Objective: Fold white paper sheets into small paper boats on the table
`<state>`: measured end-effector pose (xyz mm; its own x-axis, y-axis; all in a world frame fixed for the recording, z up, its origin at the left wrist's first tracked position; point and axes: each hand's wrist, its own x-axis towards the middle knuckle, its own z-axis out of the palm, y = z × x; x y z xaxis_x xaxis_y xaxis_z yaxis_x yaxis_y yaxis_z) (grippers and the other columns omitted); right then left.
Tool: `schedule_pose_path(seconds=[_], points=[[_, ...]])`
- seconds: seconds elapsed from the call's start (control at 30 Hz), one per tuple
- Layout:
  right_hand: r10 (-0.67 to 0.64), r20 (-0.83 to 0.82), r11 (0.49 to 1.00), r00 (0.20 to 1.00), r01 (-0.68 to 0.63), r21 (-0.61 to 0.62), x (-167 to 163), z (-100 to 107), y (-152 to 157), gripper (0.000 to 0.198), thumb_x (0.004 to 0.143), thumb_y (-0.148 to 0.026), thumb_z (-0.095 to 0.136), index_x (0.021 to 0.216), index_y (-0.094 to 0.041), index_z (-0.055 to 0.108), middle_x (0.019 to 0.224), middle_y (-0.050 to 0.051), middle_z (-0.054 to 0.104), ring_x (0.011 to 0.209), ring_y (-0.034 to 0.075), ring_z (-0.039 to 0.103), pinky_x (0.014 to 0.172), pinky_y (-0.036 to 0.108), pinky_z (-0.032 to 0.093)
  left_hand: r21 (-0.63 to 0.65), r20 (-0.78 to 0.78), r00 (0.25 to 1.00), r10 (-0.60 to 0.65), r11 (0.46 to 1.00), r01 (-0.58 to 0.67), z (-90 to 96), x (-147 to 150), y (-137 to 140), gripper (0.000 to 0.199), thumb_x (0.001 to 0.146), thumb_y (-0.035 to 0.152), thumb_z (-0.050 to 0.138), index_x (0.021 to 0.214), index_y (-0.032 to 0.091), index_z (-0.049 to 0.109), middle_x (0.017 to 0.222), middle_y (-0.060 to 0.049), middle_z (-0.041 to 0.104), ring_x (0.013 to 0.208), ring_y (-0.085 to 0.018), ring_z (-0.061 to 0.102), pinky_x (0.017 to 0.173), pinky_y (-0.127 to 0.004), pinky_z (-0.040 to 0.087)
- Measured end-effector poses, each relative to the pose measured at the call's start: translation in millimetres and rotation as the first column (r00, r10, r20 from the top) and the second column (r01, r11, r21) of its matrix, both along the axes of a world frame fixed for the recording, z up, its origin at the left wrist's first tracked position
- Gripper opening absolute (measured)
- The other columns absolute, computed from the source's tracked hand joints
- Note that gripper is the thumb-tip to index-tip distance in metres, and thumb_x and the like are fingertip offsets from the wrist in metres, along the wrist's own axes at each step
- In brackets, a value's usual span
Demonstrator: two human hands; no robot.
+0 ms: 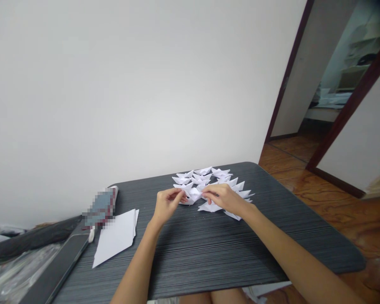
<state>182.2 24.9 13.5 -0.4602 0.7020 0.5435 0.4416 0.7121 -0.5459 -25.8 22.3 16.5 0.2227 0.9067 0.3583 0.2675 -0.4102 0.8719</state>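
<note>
On my feed, the left hand [169,204] and right hand [224,197] pinch opposite ends of a white paper boat [195,194] between their fingertips. I see more folded paper boats [203,171] grouped just beyond them and around the right hand. Left of the left hand, white paper sheets [116,236] lie on the dark wood-grain table [183,257].

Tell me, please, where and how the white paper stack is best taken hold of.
Probably by its right edge, coming in low from the right over the dark table: the white paper stack lies flat with staggered sheets showing at its upper right, while a pixelated item crowds its upper left.
</note>
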Motion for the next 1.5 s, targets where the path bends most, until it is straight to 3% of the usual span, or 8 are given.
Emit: schedule_pose_path(seconds=[0.13, 0.3, 0.47, 0.67, 0.87, 1.13, 1.4, 1.5], points=[[0.051, -0.016, 0.998, 0.999, -0.051, 0.043, -4, -2, -1, 0.025, 0.081, -0.023, 0.046, 0.102, -0.021, 0.059, 0.093, 0.006, 0.065, 0.08, 0.018, 0.06, 0.074, 0.03, 0.044, 0.019, 0.009, 0.999, 0.031, 0.999, -0.031, 1.2, -8, -3, 0.022, 0.074, 0.033, 0.052, 0.071, 0.014, 0.062, 0.064, -0.005, 0.066, 0.06, -0.018, 0.063, 0.062, -0.03, 0.052], [0.175, 0.072, 0.983, 0.982, -0.178, 0.046, -11, -3, -3, 0.024, 0.082, -0.015, 0.041, 0.092, -0.019, 0.063, 0.073, 0.005, 0.063, 0.072, 0.016, 0.057, 0.07, 0.03, 0.044, -0.004, 0.021, 0.998, 0.052, 0.999, -0.052, -1.9, -17, -15, 0.022, 0.074, 0.033, 0.052, 0.071, 0.013, 0.062, 0.064, -0.005, 0.067, 0.06, -0.019, 0.064, 0.061, -0.03, 0.052], [0.232, 0.2, 0.968, 0.952, -0.246, 0.049, -26, 2, -7, 0.026, 0.08, -0.01, 0.041, 0.09, -0.018, 0.063, 0.082, 0.007, 0.063, 0.078, 0.017, 0.056, 0.071, 0.029, 0.042, -0.02, -0.002, 0.997, 0.073, 0.997, -0.073, -1.4, -31, -27, 0.022, 0.075, 0.032, 0.052, 0.072, 0.013, 0.062, 0.065, -0.007, 0.067, 0.061, -0.019, 0.064, 0.062, -0.03, 0.052], [0.081, 0.112, 0.996, 0.99, -0.078, -0.033, -39, 7, -10, 0.018, 0.08, -0.016, 0.045, 0.083, -0.017, 0.062, 0.081, 0.006, 0.064, 0.073, 0.016, 0.057, 0.069, 0.029, 0.042, -0.215, 0.094, 0.995, 0.044, 0.976, -0.023, -12.8, -50, -29, 0.026, 0.072, 0.034, 0.054, 0.07, 0.009, 0.058, 0.063, -0.007, 0.065, 0.055, -0.018, 0.063, 0.055, -0.028, 0.052], [-0.005, 0.218, 1.0, 0.976, 0.004, 0.004, -42, -11, -12, 0.014, 0.078, -0.012, 0.047, 0.073, -0.015, 0.06, 0.077, 0.006, 0.057, 0.076, 0.016, 0.053, 0.071, 0.029, 0.041, -0.41, 0.103, 0.995, 0.01, 0.911, 0.034, -43.1, -46, -25, 0.023, 0.07, 0.031, 0.057, 0.063, 0.008, 0.056, 0.056, -0.008, 0.064, 0.048, -0.015, 0.062, 0.048, -0.024, 0.05], [-0.102, 0.303, 0.993, 0.947, 0.08, 0.084, -39, -30, 5, 0.016, 0.079, -0.01, 0.045, 0.072, -0.013, 0.059, 0.077, 0.006, 0.054, 0.079, 0.016, 0.05, 0.072, 0.028, 0.041, -0.422, 0.057, 0.998, 0.009, 0.907, 0.016, -47.1, -35, 1, 0.019, 0.07, 0.02, 0.054, 0.055, 0.009, 0.053, 0.047, -0.005, 0.06, 0.036, -0.011, 0.056, 0.036, -0.018, 0.043], [-0.101, 0.32, 0.993, 0.942, 0.077, 0.087, -31, -30, 14, 0.013, 0.077, -0.011, 0.047, 0.075, -0.013, 0.06, 0.079, 0.006, 0.055, 0.081, 0.016, 0.051, 0.075, 0.029, 0.041, -0.421, -0.026, 0.999, 0.019, 0.906, -0.028, -48.2, -27, 5, 0.015, 0.071, 0.02, 0.051, 0.063, 0.009, 0.054, 0.052, -0.005, 0.061, 0.04, -0.012, 0.058, 0.041, -0.021, 0.046], [-0.109, 0.291, 0.992, 0.951, 0.085, 0.094, -24, -21, 14, 0.013, 0.077, -0.012, 0.049, 0.081, -0.014, 0.061, 0.082, 0.007, 0.056, 0.084, 0.017, 0.052, 0.077, 0.03, 0.041, -0.39, -0.076, 0.996, 0.048, 0.918, -0.074, -37.9, -39, -3, 0.016, 0.07, 0.024, 0.053, 0.072, 0.008, 0.056, 0.055, -0.006, 0.063, 0.042, -0.014, 0.059, 0.044, -0.024, 0.048]])
